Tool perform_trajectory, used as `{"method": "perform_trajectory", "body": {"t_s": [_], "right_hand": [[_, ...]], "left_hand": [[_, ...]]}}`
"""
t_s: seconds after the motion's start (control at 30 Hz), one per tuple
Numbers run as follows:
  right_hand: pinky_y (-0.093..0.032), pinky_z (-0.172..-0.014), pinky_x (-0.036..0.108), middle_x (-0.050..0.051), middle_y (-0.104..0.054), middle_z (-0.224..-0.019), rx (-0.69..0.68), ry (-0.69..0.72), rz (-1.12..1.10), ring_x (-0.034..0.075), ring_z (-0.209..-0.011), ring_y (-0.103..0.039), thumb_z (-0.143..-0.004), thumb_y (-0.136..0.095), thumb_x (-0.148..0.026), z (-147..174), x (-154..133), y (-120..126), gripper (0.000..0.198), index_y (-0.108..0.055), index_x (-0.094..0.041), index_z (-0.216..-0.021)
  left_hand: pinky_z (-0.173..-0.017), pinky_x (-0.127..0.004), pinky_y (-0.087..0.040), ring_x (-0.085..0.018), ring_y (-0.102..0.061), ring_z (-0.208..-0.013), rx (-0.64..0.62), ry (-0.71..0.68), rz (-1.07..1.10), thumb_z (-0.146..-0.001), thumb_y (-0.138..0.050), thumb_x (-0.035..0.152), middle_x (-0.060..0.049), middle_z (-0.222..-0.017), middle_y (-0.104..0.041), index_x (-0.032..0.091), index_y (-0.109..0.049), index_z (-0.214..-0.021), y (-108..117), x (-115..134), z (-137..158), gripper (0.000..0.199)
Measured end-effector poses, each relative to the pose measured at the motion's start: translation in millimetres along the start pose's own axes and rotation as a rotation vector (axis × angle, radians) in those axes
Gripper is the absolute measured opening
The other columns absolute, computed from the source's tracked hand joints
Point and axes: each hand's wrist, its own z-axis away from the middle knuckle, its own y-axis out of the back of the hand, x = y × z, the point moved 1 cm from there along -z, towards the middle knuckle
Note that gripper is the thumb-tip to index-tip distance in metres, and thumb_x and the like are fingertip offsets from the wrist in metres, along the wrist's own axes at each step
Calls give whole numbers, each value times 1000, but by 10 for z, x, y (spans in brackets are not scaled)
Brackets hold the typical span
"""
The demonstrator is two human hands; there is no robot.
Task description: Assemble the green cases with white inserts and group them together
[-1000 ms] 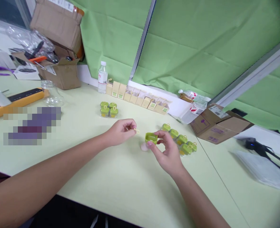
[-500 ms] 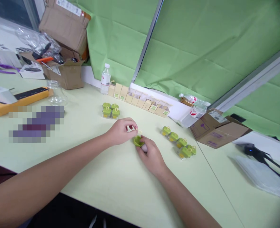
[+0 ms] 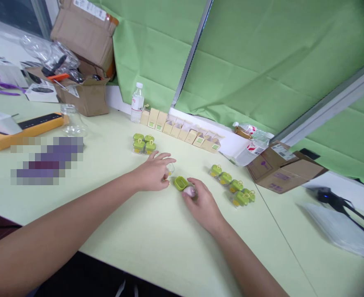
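My left hand (image 3: pixel 152 172) is at a small clear plastic container (image 3: pixel 171 168), with thumb and index finger pinched at its near side and the other fingers stretched out above. The fingers partly cover the container. My right hand (image 3: pixel 204 203) curls around a small pale lilac rounded piece (image 3: pixel 189 191), held low over the table. Against that piece is an upturned green lid (image 3: pixel 181 183), its hollow side facing up. Behind my left hand stand several small clear containers with green lids (image 3: pixel 144 144) and yellow loops. More such green-lidded containers (image 3: pixel 233 185) line up to the right.
A row of small tan cartons (image 3: pixel 182 130) runs along the back beside an upright water bottle (image 3: pixel 137 103). Left are a glass jar (image 3: pixel 72 119), an orange power strip (image 3: pixel 39 126) and cardboard boxes (image 3: pixel 85 97). On the right are a cardboard box (image 3: pixel 283 167) and plastic bags (image 3: pixel 339 231).
My left hand has drawn back left from the green lid, no longer at the yellow loop, and the clear container now shows. My right hand has shifted slightly right, exposing more of the lilac piece.
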Motion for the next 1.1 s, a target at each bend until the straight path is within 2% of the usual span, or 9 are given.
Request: {"method": "perform_trajectory", "body": {"t_s": [0.1, 0.2, 0.3, 0.37, 0.43, 0.57, 0.7, 0.9, 1.1], "right_hand": [[-45, -105, 46, 10, -61, -132, -10, -5, -21, 28, -123, -56, -89, -59, -34, 7, -7, 35, 43, -54, -24, -131], [-44, -106, 48, 10, -63, -129, 80, -29, -120, 28, -121, -58, -90, -60, -41, -19, 9, 121, 40, -57, -24, -127], [-47, -102, 47, 9, -67, -119, 295, -106, -373, 26, -113, -62, -94, -54, -46, -91, 77, 248, 30, -64, -23, -111], [-53, -94, 44, 8, -69, -110, 429, -230, -635, 25, -105, -65, -91, -57, -47, -149, 155, 307, 27, -65, -23, -100], [-57, -84, 38, 5, -69, -100, 520, -412, -885, 22, -95, -67, -84, -65, -44, -195, 245, 317, 23, -63, -22, -94], [-56, -60, 26, 0, -62, -80, 538, -690, -1096, 13, -67, -61, -75, -73, -33, -226, 369, 242, 20, -60, -21, -85], [-46, -48, 19, -8, -44, -64, 517, -676, -1090, 7, -52, -44, -69, -81, -29, -208, 356, 209, 30, -53, -21, -74], [-24, -35, 20, -13, -17, -57, 505, -669, -982, 5, -45, -16, -59, -89, -30, -183, 225, 220, 63, -26, -25, -63], [-17, -37, 20, -14, -15, -53, 473, -654, -937, 4, -44, -12, -58, -82, -20, -136, 98, 157, 66, -16, -26, -62]], "left_hand": [[-111, -54, -28, -32, -52, -126, 80, 13, 16, -81, -63, 30, -7, -128, -66, 20, -71, -63, 56, -3, -23, 22], [-88, -37, -42, -22, -63, -91, 255, 37, 87, -86, -58, 29, -6, -94, -73, 19, -68, -62, 211, 3, -43, 28], [-68, -30, -39, -15, -53, -63, 455, 157, 226, -88, -57, 31, -2, -62, -60, 18, -57, -55, 342, -56, -49, 35], [-59, -28, -34, -12, -43, -54, 571, 356, 456, -87, -58, 35, 1, -52, -47, 18, -50, -50, 347, -153, -58, 41], [-53, -28, -29, -11, -36, -48, 643, 596, 755, -85, -58, 40, 3, -48, -38, 18, -44, -49, 263, -265, -77, 44], [-50, -25, -26, -9, -32, -48, 693, 710, 864, -79, -61, 35, 7, -52, -34, 20, -39, -59, -2, -396, -146, 33], [-54, -23, -29, -9, -35, -55, 750, 731, 856, -72, -67, 30, 7, -60, -37, 20, -41, -67, -142, -405, -172, 28], [-54, -23, -25, -8, -27, -54, 812, 739, 849, -74, -66, 32, 8, -58, -27, 20, -29, -62, -56, -344, -138, 41], [-48, -24, -18, -7, -18, -48, 755, 719, 904, -72, -71, 33, 9, -55, -16, 22, -17, -62, -98, -216, -171, 56]]}}
